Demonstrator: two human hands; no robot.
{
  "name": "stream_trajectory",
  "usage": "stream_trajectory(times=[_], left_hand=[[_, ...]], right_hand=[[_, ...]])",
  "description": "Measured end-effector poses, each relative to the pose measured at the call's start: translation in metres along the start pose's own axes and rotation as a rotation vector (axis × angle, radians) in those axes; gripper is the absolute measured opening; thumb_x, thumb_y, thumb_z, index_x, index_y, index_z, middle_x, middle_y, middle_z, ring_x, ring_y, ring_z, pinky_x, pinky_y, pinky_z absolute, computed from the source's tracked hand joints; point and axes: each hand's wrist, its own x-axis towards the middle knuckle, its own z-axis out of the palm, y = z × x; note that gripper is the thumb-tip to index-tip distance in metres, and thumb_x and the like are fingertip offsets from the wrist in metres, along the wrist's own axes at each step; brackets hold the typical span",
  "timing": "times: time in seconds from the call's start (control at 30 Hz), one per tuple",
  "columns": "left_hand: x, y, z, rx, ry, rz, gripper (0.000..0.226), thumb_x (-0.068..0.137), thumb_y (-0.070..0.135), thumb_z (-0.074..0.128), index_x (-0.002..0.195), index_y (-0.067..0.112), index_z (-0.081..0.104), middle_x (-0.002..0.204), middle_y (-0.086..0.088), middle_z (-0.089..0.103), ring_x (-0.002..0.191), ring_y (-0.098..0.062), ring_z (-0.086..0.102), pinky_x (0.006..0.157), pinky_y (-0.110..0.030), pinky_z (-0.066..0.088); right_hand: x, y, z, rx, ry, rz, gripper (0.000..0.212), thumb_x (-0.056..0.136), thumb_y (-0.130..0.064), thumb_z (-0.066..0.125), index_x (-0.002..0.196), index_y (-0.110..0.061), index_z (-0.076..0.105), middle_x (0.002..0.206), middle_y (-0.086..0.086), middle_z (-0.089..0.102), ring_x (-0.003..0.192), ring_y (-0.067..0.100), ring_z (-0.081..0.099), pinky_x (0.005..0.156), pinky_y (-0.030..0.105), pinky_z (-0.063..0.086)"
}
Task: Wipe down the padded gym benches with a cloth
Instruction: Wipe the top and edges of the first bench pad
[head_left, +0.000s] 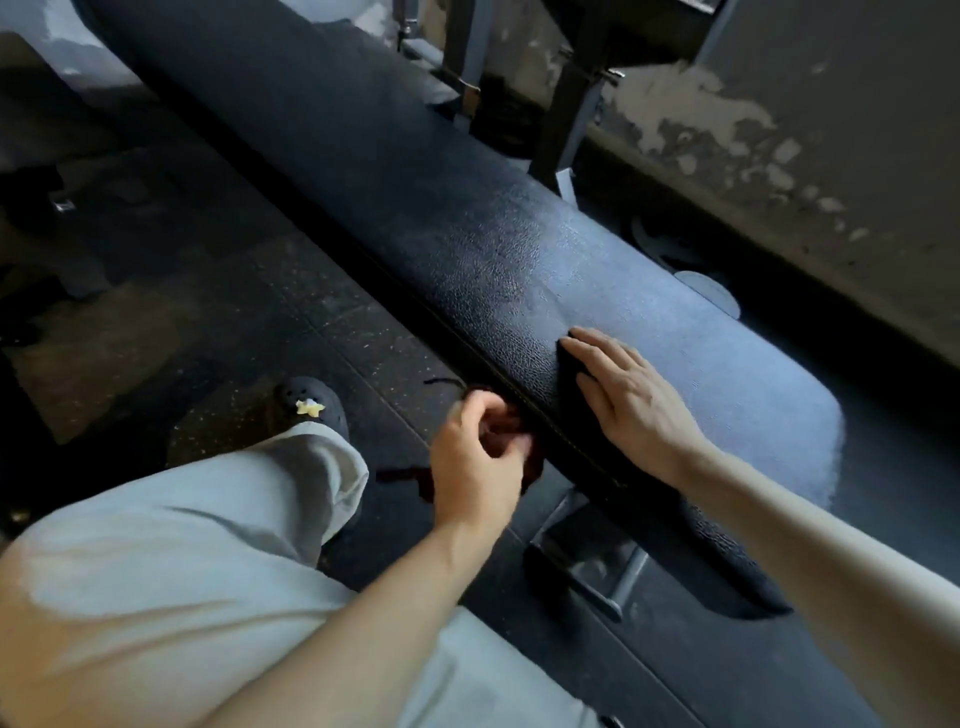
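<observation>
Peeling grey wall runs along the far side, and dark speckled rubber floor lies under a long black padded bench, which crosses the view from top left to bottom right.

We see our right hand flat on the pad near the closer end, fingers straight and spread, pressing a dark cloth onto the vinyl. Only a small part of the cloth shows by the fingertips; the rest is under the palm, approx. at the front half of the pad.

Our left hand is just beside the front edge of the bench, lower than the pad, fingers curled round a dark reddish piece of fabric or strap. We cannot tell what it is exactly, the frame is blurred there.

Progress, as we judge: the wipe is in the middle of work on this bench. No clear wet/dry border is visible, so we cannot say which part is already done. The far end twd the metal frame and the side edges prob. need a pass, and other benches, if any, are not in view.

Our trouser leg and a dark shoe stand on the floor at left.
</observation>
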Motion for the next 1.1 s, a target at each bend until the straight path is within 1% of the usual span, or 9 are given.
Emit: stream_trajectory(times=[0.07, 0.17, 0.23, 0.43, 0.6, 0.7, 0.8, 0.97, 1.1], left_hand=[[-0.011, -0.005, 0.000, -0.029, -0.085, 0.011, 0.031, 0.075, 0.000, 0.077, 0.083, 0.023, 0.058, 0.086, 0.002, 0.065, 0.075, 0.009, 0.057, 0.070, -0.002, 0.037], [0.016, -0.007, -0.008, -0.069, 0.113, 0.047, 0.028, 0.078, 0.004, 0.074, 0.090, 0.025, 0.059, 0.098, -0.005, 0.065, 0.085, -0.013, 0.060, 0.082, -0.015, 0.044], [0.029, -0.004, -0.012, -0.075, 0.175, 0.047, 0.024, 0.080, 0.006, 0.073, 0.094, 0.021, 0.062, 0.102, -0.006, 0.062, 0.087, -0.012, 0.055, 0.081, -0.004, 0.037], [-0.004, -0.006, -0.003, -0.021, -0.075, 0.242, 0.028, 0.072, 0.005, 0.079, 0.085, 0.024, 0.063, 0.093, 0.000, 0.067, 0.084, -0.004, 0.056, 0.081, -0.005, 0.037], [0.016, -0.009, -0.011, -0.158, 0.161, 0.133, 0.032, 0.080, 0.006, 0.073, 0.091, 0.033, 0.059, 0.102, -0.002, 0.066, 0.094, -0.006, 0.061, 0.091, -0.027, 0.049], [0.003, -0.007, -0.004, -0.049, 0.029, 0.202, 0.032, 0.074, 0.006, 0.079, 0.087, 0.029, 0.061, 0.097, 0.001, 0.064, 0.087, 0.009, 0.056, 0.081, -0.006, 0.041], [-0.022, -0.010, 0.006, 0.000, -0.252, 0.313, 0.022, 0.065, 0.020, 0.080, 0.083, 0.022, 0.068, 0.093, 0.006, 0.065, 0.090, -0.006, 0.063, 0.086, -0.022, 0.049], [-0.014, -0.016, 0.004, -0.069, 0.036, 0.197, 0.027, 0.070, 0.019, 0.078, 0.085, 0.034, 0.062, 0.097, -0.001, 0.067, 0.091, -0.015, 0.065, 0.090, -0.039, 0.052], [-0.029, -0.009, 0.013, -0.025, -0.241, 0.267, 0.024, 0.063, 0.019, 0.082, 0.081, 0.027, 0.069, 0.092, 0.004, 0.068, 0.086, -0.011, 0.067, 0.083, -0.030, 0.054]], right_hand=[[-0.010, -0.007, -0.001, 0.018, -0.022, 0.065, 0.056, 0.096, -0.038, 0.029, 0.138, -0.009, 0.051, 0.145, 0.008, 0.049, 0.135, 0.023, 0.043, 0.115, 0.027, 0.026], [-0.032, -0.011, -0.015, 0.035, -0.068, 0.100, 0.055, 0.094, -0.040, 0.037, 0.138, -0.010, 0.051, 0.146, 0.006, 0.047, 0.136, 0.020, 0.041, 0.112, 0.018, 0.021], [-0.051, -0.010, -0.022, 0.018, -0.042, 0.081, 0.054, 0.094, -0.041, 0.039, 0.136, -0.009, 0.053, 0.144, 0.007, 0.049, 0.133, 0.018, 0.041, 0.109, 0.012, 0.018], [-0.081, -0.015, -0.012, -0.074, 0.003, 0.109, 0.053, 0.099, -0.038, 0.031, 0.140, -0.010, 0.048, 0.147, 0.007, 0.046, 0.139, 0.022, 0.037, 0.116, 0.028, 0.022], [-0.080, -0.008, -0.015, 0.109, 0.057, 0.131, 0.051, 0.093, -0.044, 0.041, 0.134, -0.017, 0.056, 0.144, -0.003, 0.050, 0.134, 0.012, 0.041, 0.109, 0.015, 0.024], [-0.080, -0.003, -0.018, 0.256, 0.115, 0.182, 0.044, 0.085, -0.037, 0.057, 0.125, -0.020, 0.064, 0.138, -0.010, 0.055, 0.127, 0.005, 0.047, 0.105, 0.010, 0.027], [-0.079, -0.003, -0.019, 0.350, 0.152, 0.184, 0.040, 0.080, -0.032, 0.065, 0.116, -0.016, 0.070, 0.130, -0.007, 0.061, 0.122, 0.005, 0.054, 0.107, 0.019, 0.036], [-0.096, 0.010, -0.028, 0.403, 0.196, 0.203, 0.029, 0.080, -0.020, 0.063, 0.106, -0.012, 0.073, 0.120, -0.007, 0.067, 0.115, 0.004, 0.059, 0.104, 0.015, 0.038], [-0.115, 0.013, -0.022, 0.284, 0.228, 0.187, 0.031, 0.084, -0.012, 0.056, 0.111, -0.009, 0.071, 0.123, 0.000, 0.066, 0.120, 0.014, 0.058, 0.106, 0.024, 0.039]])
